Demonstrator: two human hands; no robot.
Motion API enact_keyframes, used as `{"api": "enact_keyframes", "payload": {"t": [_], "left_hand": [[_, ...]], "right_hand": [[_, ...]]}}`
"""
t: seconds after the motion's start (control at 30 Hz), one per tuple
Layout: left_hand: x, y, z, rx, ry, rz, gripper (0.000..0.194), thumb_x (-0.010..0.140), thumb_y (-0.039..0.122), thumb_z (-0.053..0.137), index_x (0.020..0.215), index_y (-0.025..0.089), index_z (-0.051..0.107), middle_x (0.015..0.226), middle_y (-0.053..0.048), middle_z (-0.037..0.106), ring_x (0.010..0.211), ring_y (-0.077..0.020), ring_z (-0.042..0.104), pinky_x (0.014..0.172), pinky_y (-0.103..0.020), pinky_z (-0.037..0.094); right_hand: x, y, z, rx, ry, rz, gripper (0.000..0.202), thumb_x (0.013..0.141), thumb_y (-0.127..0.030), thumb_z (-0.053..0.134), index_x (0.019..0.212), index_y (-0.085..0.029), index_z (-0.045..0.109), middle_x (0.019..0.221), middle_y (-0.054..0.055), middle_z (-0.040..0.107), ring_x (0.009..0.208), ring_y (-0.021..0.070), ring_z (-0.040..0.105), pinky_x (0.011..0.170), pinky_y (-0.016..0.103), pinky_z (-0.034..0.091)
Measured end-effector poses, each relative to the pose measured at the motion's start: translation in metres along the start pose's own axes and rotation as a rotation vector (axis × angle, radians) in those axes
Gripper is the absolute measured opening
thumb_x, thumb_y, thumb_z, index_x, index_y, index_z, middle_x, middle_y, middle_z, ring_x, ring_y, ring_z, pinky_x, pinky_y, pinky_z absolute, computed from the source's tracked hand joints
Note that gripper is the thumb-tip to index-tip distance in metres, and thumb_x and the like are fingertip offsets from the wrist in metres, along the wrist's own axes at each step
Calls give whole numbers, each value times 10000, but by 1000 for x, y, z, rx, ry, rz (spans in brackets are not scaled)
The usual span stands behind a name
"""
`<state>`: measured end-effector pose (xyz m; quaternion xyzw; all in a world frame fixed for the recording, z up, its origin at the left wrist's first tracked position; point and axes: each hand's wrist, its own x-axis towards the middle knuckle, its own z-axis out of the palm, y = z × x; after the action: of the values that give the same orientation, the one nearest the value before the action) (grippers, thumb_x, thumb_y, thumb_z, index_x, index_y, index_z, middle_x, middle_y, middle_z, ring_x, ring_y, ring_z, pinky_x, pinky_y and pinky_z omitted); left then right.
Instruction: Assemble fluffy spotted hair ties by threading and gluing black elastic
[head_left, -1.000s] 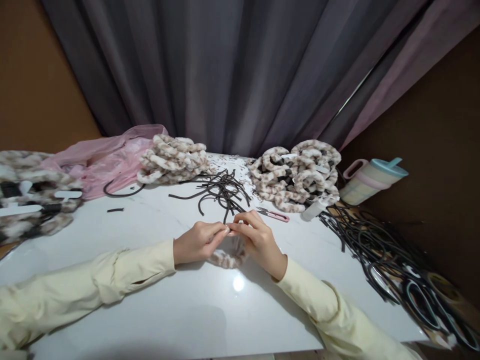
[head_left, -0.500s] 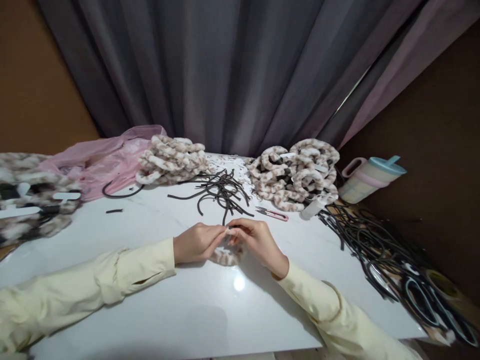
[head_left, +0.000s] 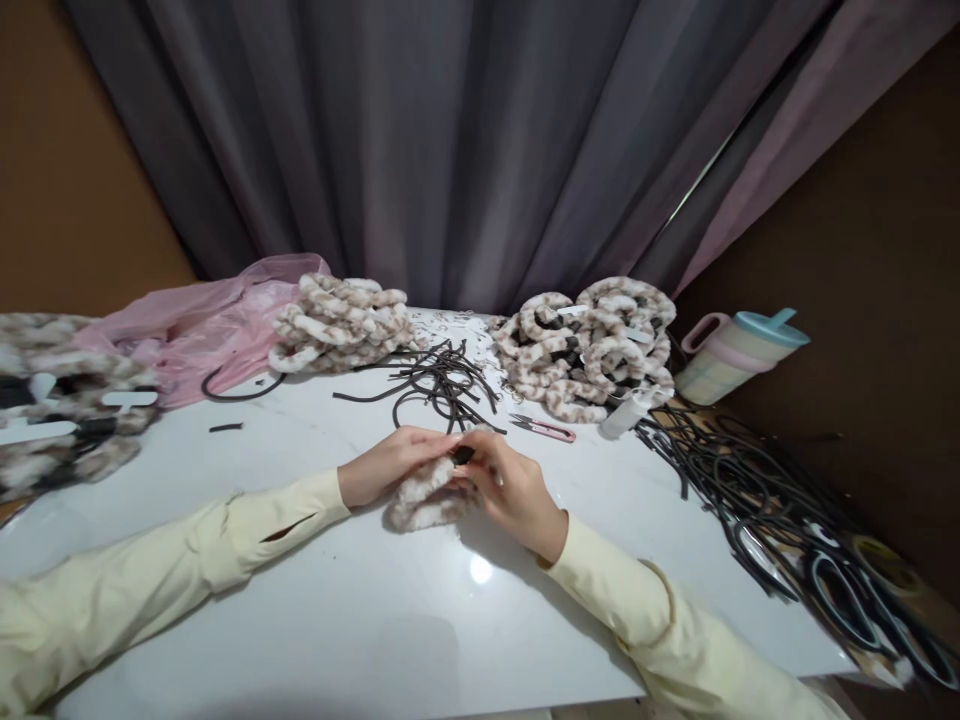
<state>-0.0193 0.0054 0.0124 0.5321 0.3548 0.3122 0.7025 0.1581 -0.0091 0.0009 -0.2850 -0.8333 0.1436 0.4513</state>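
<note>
Both hands meet over the middle of the white table [head_left: 315, 620], gripping a fluffy white-and-brown ring [head_left: 424, 498]. My left hand [head_left: 390, 462] pinches its upper side with fingers pressed together. My right hand [head_left: 517, 490] has its fingers curled round the ring's right side. Between the fingertips a dark section [head_left: 463, 455] of the ring shows; the fingers partly hide it. Just behind the hands lies a loose heap of dark cords [head_left: 446, 380]. Pink-handled thread snips [head_left: 543, 428] rest to the right of that heap.
Fluffy rings are piled at the back left [head_left: 341, 325], back right [head_left: 592, 345] and far left [head_left: 112, 430], some with white tags. A pink plastic bag [head_left: 217, 320], a small white bottle [head_left: 626, 412], a lidded cup [head_left: 742, 358] and a tangle of dark cords [head_left: 720, 470] surround the work area.
The fluffy ring has been turned and shifted left, so more of it shows below my left hand. Its dark section is now visible between my fingers. My right hand has moved slightly left.
</note>
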Motion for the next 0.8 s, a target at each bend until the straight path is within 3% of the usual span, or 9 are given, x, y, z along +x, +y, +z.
{"api": "enact_keyframes", "payload": {"t": [0.1, 0.27, 0.4, 0.63, 0.8], "left_hand": [[0, -2, 2, 11, -46, -9, 331, 786, 418, 603, 768, 91, 652, 687, -33, 632, 601, -97, 529, 572, -192, 400], [-1, -1, 3, 24, -22, -13, 284, 754, 373, 650, 752, 89, 655, 666, -22, 640, 588, -97, 536, 567, -195, 407], [-3, -1, 6, 52, 67, 13, 273, 712, 356, 686, 762, 90, 649, 689, -19, 654, 629, -112, 568, 591, -199, 424], [-5, -7, 10, 110, 122, 45, 284, 712, 344, 681, 822, 85, 639, 683, -15, 641, 633, -117, 572, 592, -201, 422], [-8, -7, 11, 133, 149, 81, 247, 702, 331, 689, 776, 99, 642, 667, 4, 625, 610, -100, 550, 558, -185, 402]], "right_hand": [[-3, 0, 3, 124, -28, 93, 264, 854, -120, 483, 1072, -207, 363, 874, 34, 608, 622, 101, 602, 536, 198, 524], [-5, 3, 5, 238, -27, 138, 377, 847, -139, 512, 1142, -223, 294, 1015, 76, 579, 656, 91, 582, 549, 197, 534], [-4, 6, 5, 188, -12, 89, 432, 834, -149, 543, 1178, -211, 290, 1002, 84, 561, 660, 95, 554, 563, 204, 511], [-2, 7, 2, 147, -83, 23, 476, 828, -107, 513, 1206, -243, 258, 961, 61, 578, 661, 110, 516, 590, 225, 482], [-3, 6, 2, 157, -61, 15, 431, 814, -100, 513, 1161, -235, 296, 945, 56, 557, 634, 101, 506, 550, 208, 457]]}}
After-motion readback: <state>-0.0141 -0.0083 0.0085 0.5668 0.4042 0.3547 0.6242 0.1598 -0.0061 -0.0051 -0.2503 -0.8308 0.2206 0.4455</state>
